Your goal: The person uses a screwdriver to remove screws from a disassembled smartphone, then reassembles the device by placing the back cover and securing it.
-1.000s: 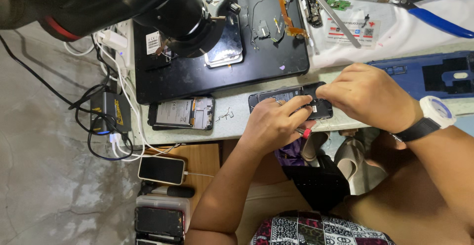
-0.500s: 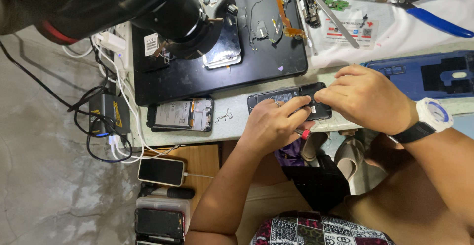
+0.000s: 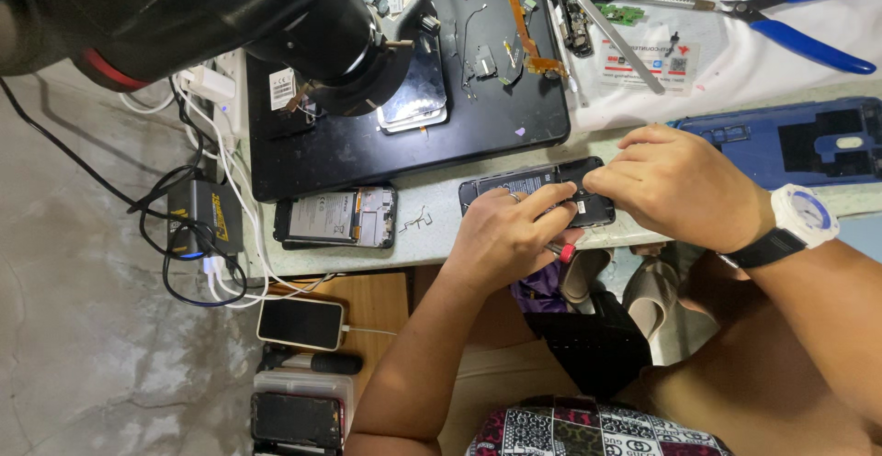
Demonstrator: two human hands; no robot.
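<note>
An opened black phone [image 3: 524, 183] lies near the front edge of the grey table [image 3: 432, 240]. My left hand [image 3: 501, 240] rests on it from below, fingers curled on a small red-tipped tool [image 3: 562, 252]. My right hand [image 3: 680, 185], with a white watch on the wrist, pinches at the phone's right end, where both hands' fingertips meet. What the fingers pinch is hidden.
A second opened phone [image 3: 335, 217] lies left of it. A black work mat [image 3: 404, 135] holds a phone screen, flex cables and small parts under a microscope [image 3: 303, 15]. Blue pliers [image 3: 799, 24], tweezers and a blue back cover [image 3: 799, 144] lie right. Cables, a charger and phones sit lower left.
Both hands stay at the phone's right end; my right hand has shifted slightly left and its fingertips press closer to my left hand.
</note>
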